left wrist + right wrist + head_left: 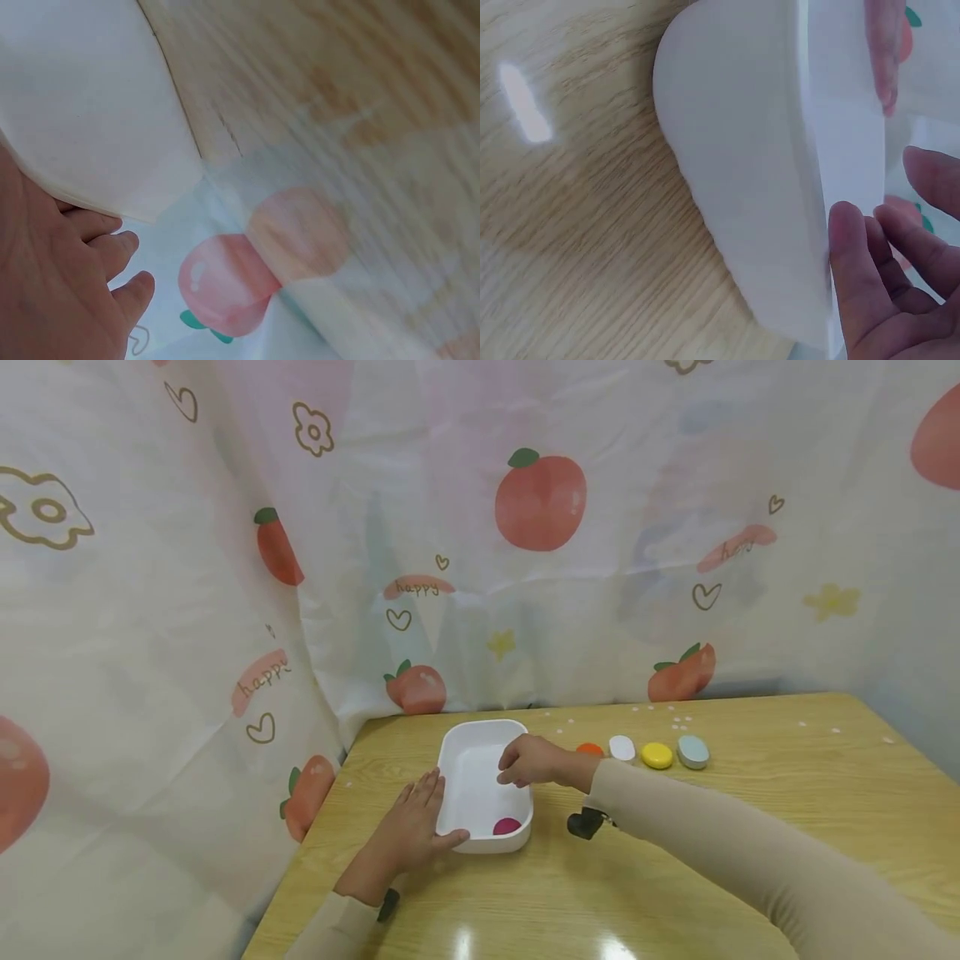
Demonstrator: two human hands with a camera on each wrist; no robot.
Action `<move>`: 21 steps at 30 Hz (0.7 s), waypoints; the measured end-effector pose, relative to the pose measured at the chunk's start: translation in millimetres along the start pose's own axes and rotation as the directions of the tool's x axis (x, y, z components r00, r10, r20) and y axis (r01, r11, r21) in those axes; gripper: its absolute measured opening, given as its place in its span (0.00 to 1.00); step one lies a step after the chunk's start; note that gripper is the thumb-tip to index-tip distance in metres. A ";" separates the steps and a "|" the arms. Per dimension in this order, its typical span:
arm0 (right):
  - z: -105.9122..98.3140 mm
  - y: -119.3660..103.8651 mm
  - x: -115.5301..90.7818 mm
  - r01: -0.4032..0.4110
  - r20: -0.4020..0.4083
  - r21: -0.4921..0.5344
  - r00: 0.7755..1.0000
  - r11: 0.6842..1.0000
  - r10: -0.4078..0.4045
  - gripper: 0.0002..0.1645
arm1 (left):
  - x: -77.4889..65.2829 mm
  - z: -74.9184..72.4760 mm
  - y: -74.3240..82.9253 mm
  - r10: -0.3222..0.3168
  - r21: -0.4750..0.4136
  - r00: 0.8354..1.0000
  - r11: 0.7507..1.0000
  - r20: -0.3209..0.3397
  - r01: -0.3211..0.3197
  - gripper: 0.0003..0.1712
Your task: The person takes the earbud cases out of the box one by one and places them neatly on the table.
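Note:
A white, round-cornered rectangular tray (480, 845) sits on the table. Against its left side lies my left hand (412, 822), fingers extended along the wall and thumb at the near corner. My right hand (534, 760) is over the tray's right rim, its fingers bent loosely inward. In the right wrist view the thumb stands apart from the fingers (849, 232), and nothing shows between them. Inside the tray, at the near right corner, is a small magenta rounded piece (507, 827).
Right of the tray, a row holds an orange piece (590, 748), a white oval piece (622, 747), a yellow piece (657, 756) and a grey-blue oval piece (693, 752). Small pale flecks dot the wooden table (780, 777). A fruit-printed curtain (600, 627) hangs behind and left.

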State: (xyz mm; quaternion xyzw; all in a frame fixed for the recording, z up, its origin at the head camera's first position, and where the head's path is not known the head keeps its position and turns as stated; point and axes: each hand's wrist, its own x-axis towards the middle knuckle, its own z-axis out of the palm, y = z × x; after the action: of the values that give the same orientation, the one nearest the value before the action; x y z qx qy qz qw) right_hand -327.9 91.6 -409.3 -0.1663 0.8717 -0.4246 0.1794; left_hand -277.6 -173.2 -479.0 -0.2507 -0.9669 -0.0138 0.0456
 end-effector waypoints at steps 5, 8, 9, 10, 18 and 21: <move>10.1 -4.3 6.4 0.012 0.027 0.034 1.000 0.999 -0.013 0.13 | -0.9 -0.7 -0.4 0.014 -0.002 1.000 1.000 -0.008 -0.014 0.63; 15.4 -7.6 8.5 -0.008 0.050 0.040 0.999 0.999 0.006 0.13 | -0.4 -1.1 -0.2 0.020 -0.001 1.000 1.000 -0.010 -0.020 0.63; 17.0 -8.8 9.2 -0.019 0.063 0.040 0.998 0.999 0.016 0.13 | -0.2 -1.0 -0.4 0.021 -0.001 1.000 1.000 -0.008 -0.021 0.63; 18.5 -10.1 10.0 -0.031 0.077 0.041 0.997 0.999 0.028 0.13 | -0.2 -1.5 -0.4 0.020 -0.005 1.000 1.000 -0.005 -0.020 0.63; 32.7 -14.4 16.8 -0.105 0.147 0.011 0.984 0.994 0.103 0.15 | -0.3 -2.3 -1.0 0.020 -0.031 1.000 0.999 0.007 -0.020 0.63; 37.9 -16.1 17.1 -0.120 0.179 -0.034 0.976 0.992 0.125 0.16 | -0.5 -2.7 -1.3 0.030 -0.031 1.000 0.999 -0.004 -0.030 0.63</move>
State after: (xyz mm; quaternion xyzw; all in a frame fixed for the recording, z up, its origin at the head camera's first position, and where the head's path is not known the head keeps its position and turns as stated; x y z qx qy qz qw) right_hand -323.6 48.8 -421.1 -0.1522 0.8652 -0.3859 0.2816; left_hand -277.5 -174.7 -476.3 -0.2658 -0.9626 -0.0287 0.0435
